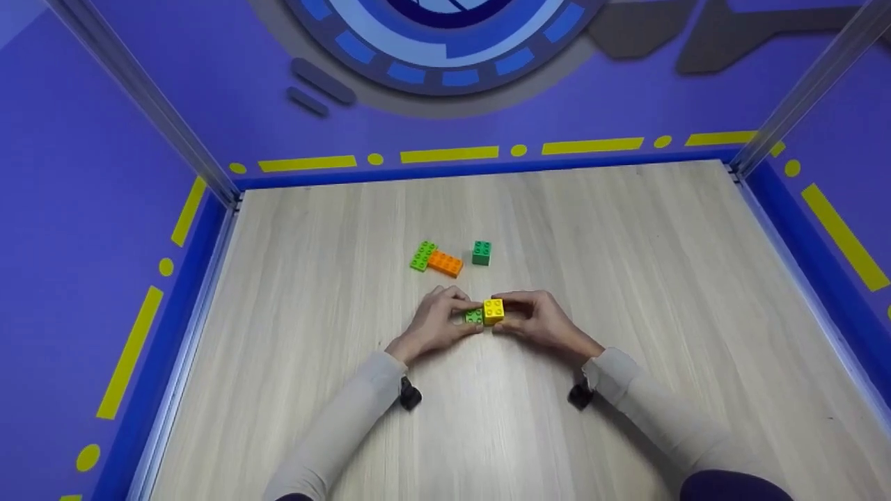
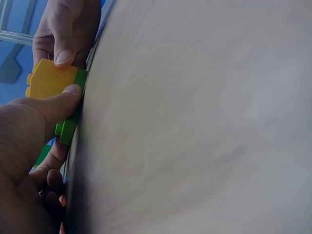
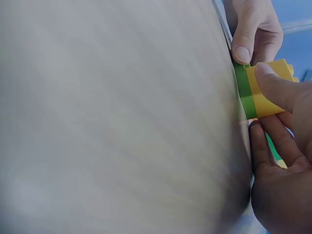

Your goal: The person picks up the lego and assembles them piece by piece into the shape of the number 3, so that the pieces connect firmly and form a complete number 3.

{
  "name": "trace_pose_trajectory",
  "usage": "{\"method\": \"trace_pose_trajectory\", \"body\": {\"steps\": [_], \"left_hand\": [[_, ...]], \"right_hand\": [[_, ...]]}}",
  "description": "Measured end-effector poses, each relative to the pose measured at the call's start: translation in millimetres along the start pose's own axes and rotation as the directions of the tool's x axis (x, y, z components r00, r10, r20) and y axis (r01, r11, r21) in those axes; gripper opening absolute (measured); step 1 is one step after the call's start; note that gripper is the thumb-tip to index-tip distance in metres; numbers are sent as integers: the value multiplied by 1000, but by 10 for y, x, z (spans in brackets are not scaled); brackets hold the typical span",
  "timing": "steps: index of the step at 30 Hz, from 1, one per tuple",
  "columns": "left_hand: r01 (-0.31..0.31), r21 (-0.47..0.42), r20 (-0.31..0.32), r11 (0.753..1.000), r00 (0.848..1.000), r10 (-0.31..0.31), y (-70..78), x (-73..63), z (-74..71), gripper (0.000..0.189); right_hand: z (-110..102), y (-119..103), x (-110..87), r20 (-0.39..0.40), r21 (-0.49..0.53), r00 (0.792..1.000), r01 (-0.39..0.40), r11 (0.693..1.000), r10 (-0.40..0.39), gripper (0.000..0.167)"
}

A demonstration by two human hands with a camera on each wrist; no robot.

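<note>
Fingers of the left hand [image 1: 437,321] pinch a flat green toy brick [image 1: 474,316] on the worktop [image 1: 334,278]; the right hand's [image 1: 546,323] hold a four-stud yellow brick [image 1: 493,311] atop its right end.

Your left hand [image 1: 438,320] and right hand [image 1: 541,321] flank the yellow block [image 1: 493,310] and green brick [image 1: 474,316], obstructing both sides. Ahead, the orange brick [image 1: 445,264] and dark green block [image 1: 481,253] leave only a narrow gap between them; you have wide free tabletop [image 1: 299,278] outside either arm.
</note>
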State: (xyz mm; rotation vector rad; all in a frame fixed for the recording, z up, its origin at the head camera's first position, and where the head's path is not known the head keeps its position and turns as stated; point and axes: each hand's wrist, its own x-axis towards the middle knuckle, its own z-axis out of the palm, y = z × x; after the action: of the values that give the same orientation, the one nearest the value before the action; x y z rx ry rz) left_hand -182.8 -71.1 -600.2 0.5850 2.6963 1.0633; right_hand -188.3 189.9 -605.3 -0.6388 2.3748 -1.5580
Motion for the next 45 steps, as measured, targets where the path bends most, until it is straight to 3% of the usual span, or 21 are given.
{"method": "trace_pose_trajectory", "body": {"steps": [10, 16, 29, 41, 45], "left_hand": [[-19, 11, 9, 1000, 1000, 19, 2, -6, -28, 47], [-21, -4, 37, 1000, 999, 21, 5, -13, -75, 48], [-19, -114, 168, 993, 985, 38, -13, 49, -299, 57], [-10, -115, 108, 993, 994, 23, -27, 161, -615, 56], [-45, -96, 84, 994, 995, 53, -66, 218, -675, 54]], "right_hand": [[-19, 41, 12, 17, 83, 998, -67, 994, 66, 49], [-14, 67, -2, 11, 118, 998, -56, 991, 56, 48], [21, 61, -7, -11, 88, 996, -92, 992, 94, 48], [-9, 85, -22, 6, 121, 997, -79, 989, 79, 48], [-6, 79, -13, 17, 101, 996, -92, 991, 91, 47]]}}
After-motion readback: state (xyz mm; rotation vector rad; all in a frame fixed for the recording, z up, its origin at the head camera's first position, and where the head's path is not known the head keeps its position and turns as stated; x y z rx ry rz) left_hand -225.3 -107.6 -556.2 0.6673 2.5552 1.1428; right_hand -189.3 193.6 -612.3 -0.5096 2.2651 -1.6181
